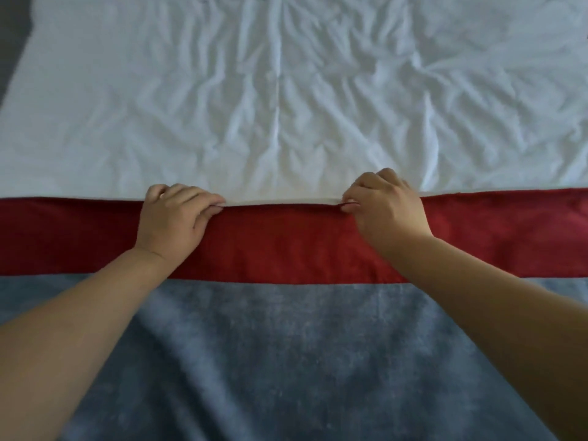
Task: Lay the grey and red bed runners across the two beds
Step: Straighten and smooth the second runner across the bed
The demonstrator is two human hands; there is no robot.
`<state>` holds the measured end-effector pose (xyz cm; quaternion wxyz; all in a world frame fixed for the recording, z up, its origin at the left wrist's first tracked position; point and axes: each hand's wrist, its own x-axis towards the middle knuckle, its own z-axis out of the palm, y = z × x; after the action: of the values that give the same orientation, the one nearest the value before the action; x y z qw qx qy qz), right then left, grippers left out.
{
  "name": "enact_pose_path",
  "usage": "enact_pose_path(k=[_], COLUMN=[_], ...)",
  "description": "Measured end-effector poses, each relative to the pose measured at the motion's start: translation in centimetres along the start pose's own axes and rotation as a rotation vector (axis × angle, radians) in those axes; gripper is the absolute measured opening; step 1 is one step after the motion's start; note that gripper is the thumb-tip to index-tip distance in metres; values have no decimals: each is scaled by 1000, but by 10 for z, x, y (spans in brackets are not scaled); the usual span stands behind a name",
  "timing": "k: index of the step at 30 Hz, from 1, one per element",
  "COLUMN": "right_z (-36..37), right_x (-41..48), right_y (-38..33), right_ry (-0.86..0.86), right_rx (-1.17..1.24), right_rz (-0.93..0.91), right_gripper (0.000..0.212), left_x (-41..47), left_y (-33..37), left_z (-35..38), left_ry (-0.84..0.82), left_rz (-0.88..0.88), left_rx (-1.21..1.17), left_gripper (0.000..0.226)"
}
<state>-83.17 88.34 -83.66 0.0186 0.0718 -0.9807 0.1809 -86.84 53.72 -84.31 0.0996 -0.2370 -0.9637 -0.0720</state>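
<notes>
Grey runner cloth [302, 361] spread nearest, red band [286, 246] laid on the near side of the white sheet [286, 106], its far hem pinched by left hand [173, 218] and right hand [386, 208], fingers [208, 200] curled round it, right at the sheet

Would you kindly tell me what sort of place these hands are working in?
Likely a hotel or guest bedroom: a wide, wrinkled white sheet, with the left hand and right hand pinching the far edge of a red and grey bed runner laid across it.

You've got a wrinkled white bed sheet [318, 90] with the red runner [286, 246] flat across it, grey runner [302, 345] touching its near edge.
</notes>
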Motion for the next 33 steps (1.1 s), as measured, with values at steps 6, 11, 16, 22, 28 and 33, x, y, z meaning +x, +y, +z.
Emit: enact_pose_path(k=[6,11,16,22,28,33], right_z=[21,62,77,60,51,62], right_x=[34,-22,-109,-220,-321,-333], right_y=[-10,-48,-88,-126,-178,-155], right_ry=[83,60,-118,-335,-345,-531], right_rx=[50,-20,-63,-55,138,56], right_rz=[394,426,273,80,-264,-275], right_gripper=[19,65,57,60,64,70], left_x=[32,-18,-131,-249,-335,-371], left_y=[-25,5,57,127,149,132], left_z=[6,31,11,-33,-63,-73], left_ry=[-94,-140,-313,-459,-462,-531], left_rz=[-124,-326,-206,-135,-188,-198], left_rx=[-39,12,-98,-163,-83,31], left_gripper=[22,43,60,63,74,95])
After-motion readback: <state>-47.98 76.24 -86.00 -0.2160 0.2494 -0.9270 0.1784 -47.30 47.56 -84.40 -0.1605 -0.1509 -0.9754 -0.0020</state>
